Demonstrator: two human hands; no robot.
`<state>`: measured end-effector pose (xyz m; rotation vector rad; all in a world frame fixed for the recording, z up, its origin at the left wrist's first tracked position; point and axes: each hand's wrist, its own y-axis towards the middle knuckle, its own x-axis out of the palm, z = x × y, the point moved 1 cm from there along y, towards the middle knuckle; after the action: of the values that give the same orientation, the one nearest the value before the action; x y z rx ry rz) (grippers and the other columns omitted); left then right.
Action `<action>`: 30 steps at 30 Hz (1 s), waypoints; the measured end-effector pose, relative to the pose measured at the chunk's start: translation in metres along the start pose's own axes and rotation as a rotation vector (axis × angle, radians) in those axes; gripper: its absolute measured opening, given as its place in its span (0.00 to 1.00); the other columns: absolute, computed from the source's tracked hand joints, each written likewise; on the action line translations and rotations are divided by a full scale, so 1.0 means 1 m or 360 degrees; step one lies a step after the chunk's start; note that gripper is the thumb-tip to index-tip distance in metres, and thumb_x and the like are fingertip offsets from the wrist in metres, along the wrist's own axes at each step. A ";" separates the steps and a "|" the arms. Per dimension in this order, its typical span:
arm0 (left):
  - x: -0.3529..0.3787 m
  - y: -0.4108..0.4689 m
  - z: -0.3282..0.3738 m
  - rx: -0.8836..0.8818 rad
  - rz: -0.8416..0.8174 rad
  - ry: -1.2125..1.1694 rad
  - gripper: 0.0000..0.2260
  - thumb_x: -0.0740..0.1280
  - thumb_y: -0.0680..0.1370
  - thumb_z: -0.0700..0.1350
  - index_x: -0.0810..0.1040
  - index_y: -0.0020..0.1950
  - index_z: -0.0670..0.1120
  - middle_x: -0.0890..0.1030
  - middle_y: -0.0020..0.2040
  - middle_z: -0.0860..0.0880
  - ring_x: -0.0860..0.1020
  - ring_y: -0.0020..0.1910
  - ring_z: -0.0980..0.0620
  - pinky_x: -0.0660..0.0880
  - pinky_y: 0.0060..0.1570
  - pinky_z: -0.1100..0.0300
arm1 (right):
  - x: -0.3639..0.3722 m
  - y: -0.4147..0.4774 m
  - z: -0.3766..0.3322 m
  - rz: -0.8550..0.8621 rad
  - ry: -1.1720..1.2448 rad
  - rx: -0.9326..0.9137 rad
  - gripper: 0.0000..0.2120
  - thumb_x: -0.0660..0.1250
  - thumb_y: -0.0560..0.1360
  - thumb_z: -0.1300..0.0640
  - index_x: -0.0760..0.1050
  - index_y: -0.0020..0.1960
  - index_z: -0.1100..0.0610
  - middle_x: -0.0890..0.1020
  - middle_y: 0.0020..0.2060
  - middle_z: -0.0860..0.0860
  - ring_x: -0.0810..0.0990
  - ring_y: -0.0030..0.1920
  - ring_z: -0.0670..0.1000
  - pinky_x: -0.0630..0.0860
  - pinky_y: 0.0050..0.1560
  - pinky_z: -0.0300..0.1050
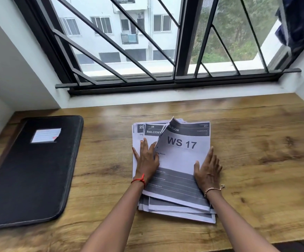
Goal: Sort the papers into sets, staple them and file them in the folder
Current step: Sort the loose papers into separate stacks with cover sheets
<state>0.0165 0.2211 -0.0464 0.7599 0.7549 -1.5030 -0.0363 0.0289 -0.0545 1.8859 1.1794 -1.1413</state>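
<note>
A loose stack of printed papers (174,208) lies in the middle of the wooden desk (256,142). The top sheet (182,157) reads "WS 17" and sits askew, its upper left corner lifted. Sheets marked "BALCONY" and "29" peek out beneath it at the upper left. My left hand (146,159) lies flat on the left side of the stack, fingers straight, thumb at the top sheet's edge. My right hand (208,170) rests flat on the right edge of the top sheet. A shut black folder (29,179) with a white label lies at the left.
A barred window (147,42) and its sill run along the far edge of the desk. White walls close in on the left and right. The desk's front edge is near the bottom of the view. No stapler is in view.
</note>
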 end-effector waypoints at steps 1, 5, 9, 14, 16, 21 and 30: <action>0.001 0.000 0.000 0.0002 -0.0009 0.0029 0.24 0.59 0.77 0.38 0.62 0.73 0.48 0.50 0.76 0.38 0.46 0.76 0.45 0.36 0.70 0.40 | 0.000 0.001 0.000 0.0007 -0.0006 -0.0004 0.37 0.55 0.70 0.51 0.53 0.73 0.68 0.69 0.63 0.67 0.71 0.57 0.65 0.66 0.56 0.58; 0.001 0.002 -0.001 0.0032 -0.0019 0.0040 0.25 0.59 0.77 0.38 0.60 0.74 0.48 0.50 0.76 0.36 0.47 0.76 0.41 0.39 0.71 0.43 | -0.002 0.000 -0.002 -0.0003 -0.0003 -0.0004 0.36 0.53 0.70 0.50 0.52 0.74 0.66 0.66 0.67 0.65 0.69 0.61 0.64 0.61 0.60 0.57; 0.000 -0.001 0.001 0.0114 0.0067 0.0051 0.25 0.60 0.76 0.36 0.64 0.73 0.46 0.53 0.75 0.34 0.52 0.75 0.38 0.43 0.72 0.45 | -0.003 0.000 -0.002 -0.0022 -0.0014 0.0021 0.37 0.52 0.70 0.49 0.51 0.74 0.66 0.66 0.67 0.65 0.67 0.61 0.63 0.60 0.61 0.56; 0.003 -0.001 -0.002 0.0239 0.0280 -0.0141 0.23 0.64 0.69 0.29 0.74 0.63 0.41 0.66 0.66 0.32 0.67 0.65 0.32 0.68 0.64 0.41 | -0.002 0.002 -0.001 -0.0006 -0.0030 0.0020 0.36 0.53 0.70 0.49 0.53 0.74 0.66 0.68 0.65 0.65 0.69 0.59 0.63 0.63 0.58 0.56; 0.000 -0.001 0.000 0.0210 0.0278 -0.0162 0.24 0.63 0.69 0.29 0.74 0.64 0.43 0.64 0.67 0.34 0.66 0.63 0.34 0.69 0.62 0.44 | -0.001 0.002 -0.001 -0.0011 -0.0032 0.0021 0.36 0.54 0.70 0.50 0.54 0.73 0.67 0.69 0.64 0.65 0.69 0.58 0.63 0.64 0.57 0.56; -0.008 0.004 0.000 -0.0013 0.0185 -0.0021 0.19 0.65 0.73 0.38 0.74 0.64 0.47 0.67 0.65 0.41 0.63 0.65 0.42 0.61 0.60 0.52 | 0.001 0.003 -0.001 0.0006 -0.0019 0.0045 0.37 0.49 0.69 0.46 0.56 0.72 0.68 0.71 0.62 0.66 0.71 0.56 0.64 0.66 0.55 0.56; -0.012 0.005 -0.006 0.0448 0.0196 -0.0480 0.25 0.61 0.68 0.25 0.75 0.62 0.41 0.72 0.55 0.40 0.75 0.49 0.46 0.71 0.50 0.66 | 0.001 0.003 -0.002 0.0024 -0.0023 0.0054 0.38 0.49 0.69 0.46 0.59 0.71 0.69 0.72 0.61 0.67 0.72 0.55 0.64 0.67 0.53 0.57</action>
<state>0.0227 0.2324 -0.0396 0.7501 0.2690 -1.5832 -0.0330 0.0298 -0.0539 1.9055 1.1426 -1.1719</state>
